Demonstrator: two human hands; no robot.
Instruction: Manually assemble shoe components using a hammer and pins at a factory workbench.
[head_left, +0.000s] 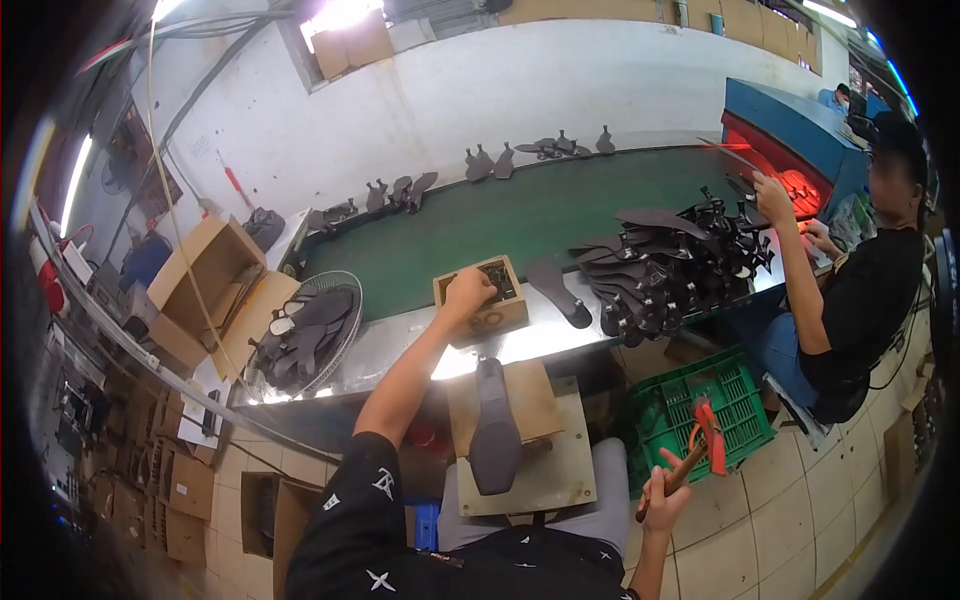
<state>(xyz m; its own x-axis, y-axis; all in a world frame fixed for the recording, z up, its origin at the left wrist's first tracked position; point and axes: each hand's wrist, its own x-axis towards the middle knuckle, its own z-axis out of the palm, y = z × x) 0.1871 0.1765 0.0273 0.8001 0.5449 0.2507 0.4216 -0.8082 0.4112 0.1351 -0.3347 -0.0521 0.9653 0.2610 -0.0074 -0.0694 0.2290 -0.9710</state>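
My left hand (468, 291) reaches into a small wooden box (500, 318) of small dark pieces on the metal table edge. Its fingers are curled, and what they pinch, if anything, is hidden. In my right hand (662, 500) is a hammer (712, 440) with an orange-red head, gripped by its wooden handle and raised off to the right. Before me, a dark grey shoe insole (495, 445) lies lengthwise on a tan pad over a pale board (570, 470) above my lap. Another insole (556, 290) rests just right of the box.
A heap of dark insoles (655, 265) covers the table's right part, beside a green belt (470, 225). Left stand a white basket of insoles (318, 335) and an open cardboard box (210, 280). A green crate (650, 420) sits on the floor; a co-worker (860, 270) sits at right.
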